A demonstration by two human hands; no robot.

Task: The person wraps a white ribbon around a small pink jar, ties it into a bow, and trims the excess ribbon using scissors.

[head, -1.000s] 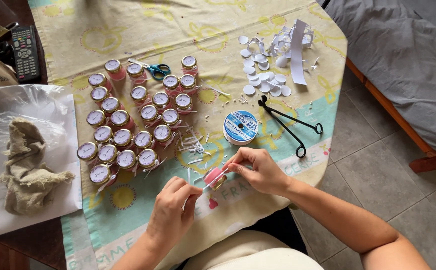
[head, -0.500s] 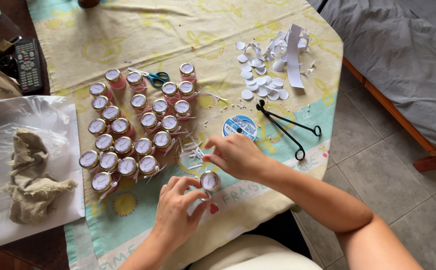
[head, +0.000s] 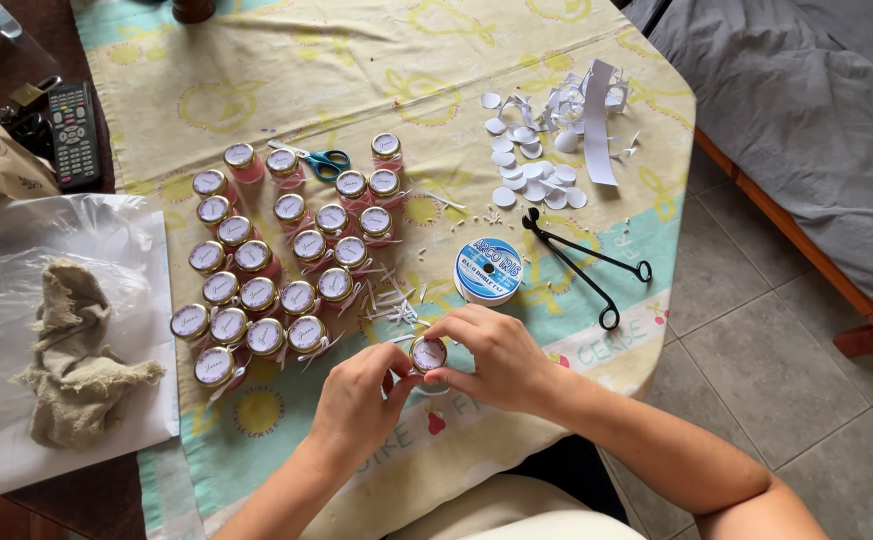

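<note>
Both hands' fingers (head: 401, 372) pinch one small jar (head: 427, 354) between them.

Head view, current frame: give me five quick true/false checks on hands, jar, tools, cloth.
1. Both hands hold one small jar: left hand, right hand. True.
2. The held jar lies on its side. False: its labelled lid faces up at the camera.
3. The blue-handled scissors lie among the grouped jars. True.
4. The round spool sits on the floor. False: it lies on the tablecloth, just beyond the right hand.
5. The beige cloth covers the jars. False: it lies apart on clear plastic, left of the jars.
</note>
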